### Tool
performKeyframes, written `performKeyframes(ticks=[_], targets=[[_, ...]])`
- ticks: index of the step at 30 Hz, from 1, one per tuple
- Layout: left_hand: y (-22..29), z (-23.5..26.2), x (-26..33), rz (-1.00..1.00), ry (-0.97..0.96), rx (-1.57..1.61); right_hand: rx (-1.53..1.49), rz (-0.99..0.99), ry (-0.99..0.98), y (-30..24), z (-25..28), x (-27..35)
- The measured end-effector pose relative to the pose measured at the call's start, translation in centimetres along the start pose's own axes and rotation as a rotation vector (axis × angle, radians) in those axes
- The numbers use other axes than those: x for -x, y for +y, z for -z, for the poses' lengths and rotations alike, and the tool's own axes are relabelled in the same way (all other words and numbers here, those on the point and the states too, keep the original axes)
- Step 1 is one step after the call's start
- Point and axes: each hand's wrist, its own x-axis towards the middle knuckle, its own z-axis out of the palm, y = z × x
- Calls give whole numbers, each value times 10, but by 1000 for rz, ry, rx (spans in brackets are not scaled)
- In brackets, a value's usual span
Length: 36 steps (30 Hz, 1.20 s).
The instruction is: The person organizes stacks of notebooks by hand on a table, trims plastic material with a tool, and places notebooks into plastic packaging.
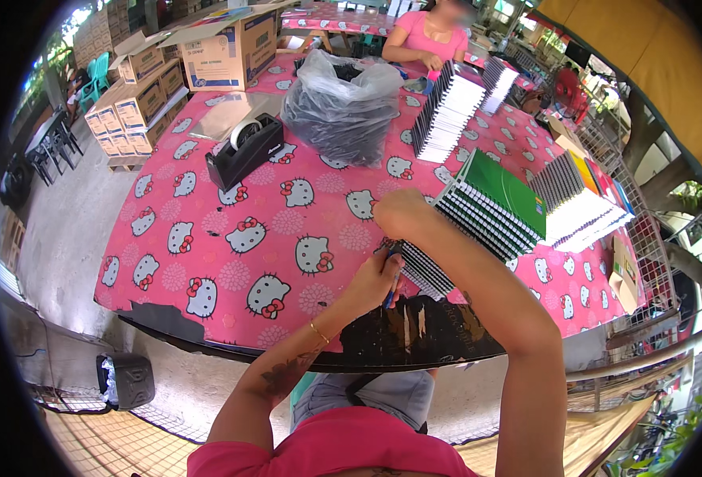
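1. Open-sided work shed; round table [208, 230] under a pink cartoon-cat cloth, worn black along the near edge.
2. At ten o'clock, stacked cardboard boxes [140, 95]; nearer the middle, black tape dispenser [243, 147].
3. At twelve o'clock, grey plastic bag [343, 107] full of dark pieces; behind it, a person in a pink top [430, 36].
4. Left hand [375, 280] at the near edge, fingers clenched around a small blue tool [390, 296], touching the spiral notebooks [426, 270].
5. Right hand [402, 213] just above, at one o'clock from the left; fingers hidden behind the wrist, grip impossible to tell.
6. At two o'clock, fanned notebook stack with a green cover [502, 195]; further stacks at one o'clock [446, 111].
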Motion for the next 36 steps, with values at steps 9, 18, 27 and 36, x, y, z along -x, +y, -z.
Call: performKeyframes(ticks=[9,18,27,36], targets=[[-13,2,0,119,13,186,54,55,-42,-5,2,0],[-14,2,-2,61,39,75,42,61,14,-4,-7,-3],[-8,0,7,68,-12,-31,-24,25,-32,-2,-5,-3],[-19,3,-1,149,6,124,106,67,-79,-9,-4,-3]])
